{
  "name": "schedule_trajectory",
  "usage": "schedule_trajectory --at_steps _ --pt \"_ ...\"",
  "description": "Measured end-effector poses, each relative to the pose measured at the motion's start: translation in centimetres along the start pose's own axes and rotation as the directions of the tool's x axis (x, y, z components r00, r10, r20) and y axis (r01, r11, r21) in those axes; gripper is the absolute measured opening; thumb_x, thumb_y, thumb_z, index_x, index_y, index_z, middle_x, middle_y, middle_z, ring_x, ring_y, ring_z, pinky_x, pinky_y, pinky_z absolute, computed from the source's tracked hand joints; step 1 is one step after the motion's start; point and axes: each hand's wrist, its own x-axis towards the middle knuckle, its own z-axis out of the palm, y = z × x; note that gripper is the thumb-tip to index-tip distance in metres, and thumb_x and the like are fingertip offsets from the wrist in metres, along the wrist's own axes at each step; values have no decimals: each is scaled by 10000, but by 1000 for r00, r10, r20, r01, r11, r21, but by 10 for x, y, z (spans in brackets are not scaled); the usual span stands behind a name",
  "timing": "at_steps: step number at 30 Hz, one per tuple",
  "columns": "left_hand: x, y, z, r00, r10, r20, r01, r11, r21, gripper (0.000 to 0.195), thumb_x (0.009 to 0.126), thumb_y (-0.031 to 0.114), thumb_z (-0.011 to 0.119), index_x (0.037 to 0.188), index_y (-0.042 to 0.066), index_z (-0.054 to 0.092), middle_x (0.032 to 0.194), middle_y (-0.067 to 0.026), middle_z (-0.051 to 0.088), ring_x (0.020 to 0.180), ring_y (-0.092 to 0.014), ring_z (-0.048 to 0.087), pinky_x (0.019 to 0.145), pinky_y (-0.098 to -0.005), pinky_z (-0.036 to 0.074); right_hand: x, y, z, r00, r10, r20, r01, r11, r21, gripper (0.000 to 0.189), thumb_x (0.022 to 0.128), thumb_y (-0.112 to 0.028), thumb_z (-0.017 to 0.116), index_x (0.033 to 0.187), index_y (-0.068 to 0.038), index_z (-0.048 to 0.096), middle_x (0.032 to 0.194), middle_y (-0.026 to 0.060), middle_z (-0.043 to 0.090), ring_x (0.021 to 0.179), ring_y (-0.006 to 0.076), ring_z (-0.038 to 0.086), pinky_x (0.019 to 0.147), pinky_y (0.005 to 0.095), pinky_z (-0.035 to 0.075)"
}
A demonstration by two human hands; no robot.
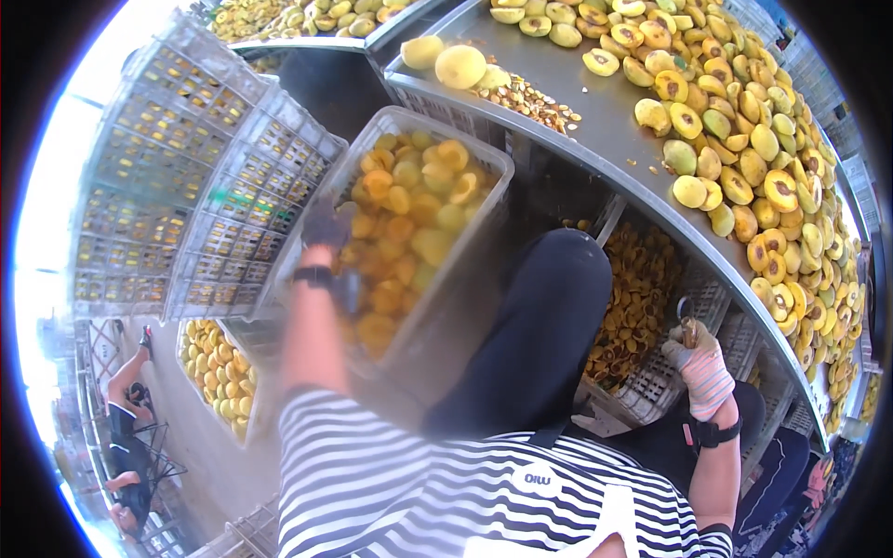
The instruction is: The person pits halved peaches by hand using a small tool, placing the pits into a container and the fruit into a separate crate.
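My left hand (326, 222), in a dark glove, is at the left inner side of a pale plastic crate (508, 164) filled with yellow stone fruit, probably peaches (398, 199). Motion blurs its fingers, so whether they grip anything is unclear. My right hand (701, 366) wears a pale striped glove and is closed around the handle of a small pitting tool (687, 321) with a rounded metal end. It is held beside the metal table's edge, above a crate of brownish-yellow pits or scraps (631, 307).
Halved fruit (739, 132) covers much of the metal table (593, 104). Small pit fragments (527, 101) lie near its corner, beside larger yellow fruit (460, 66). Tall slatted crates (209, 188) stand left; another fruit crate (220, 376) is on the floor. A seated person (129, 439) is farther left.
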Motion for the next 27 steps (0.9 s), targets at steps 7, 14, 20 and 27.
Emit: schedule_trajectory --at_steps 7,14,20,27 --pt "86 46 54 986 -16 163 0 995 98 668 788 359 644 1380 120 447 1324 -225 506 1210 -359 498 1018 -416 395 31 39 13 987 -161 -19 150 952 -267 228 776 -126 630 949 0 551 778 34 558 697 134 510 641 290 441" --pt "61 29 85 986 165 12 -163 960 227 328 822 248 579 1116 103 598 1089 -176 632 1031 -349 594 873 -430 486 66 22 35 979 -180 90 201 905 -374 219 813 -113 609 984 16 567 812 109 624 725 231 584 673 326 468" --pt "-47 -30 35 914 -16 -407 134 956 262 478 815 413 638 1102 37 569 904 -219 632 814 -401 616 687 -463 504 82 -2 56 962 -234 138 271 851 -449 236 855 -161 594 1007 18 571 840 119 630 751 230 588 701 319 469" --pt "-177 -25 49 957 290 -27 -290 936 -199 404 757 236 718 1077 32 580 1048 -165 588 1040 -381 542 900 -418 452 64 -36 87 972 -172 162 208 948 -242 176 781 -118 548 910 2 550 811 149 555 735 272 535 673 357 455"
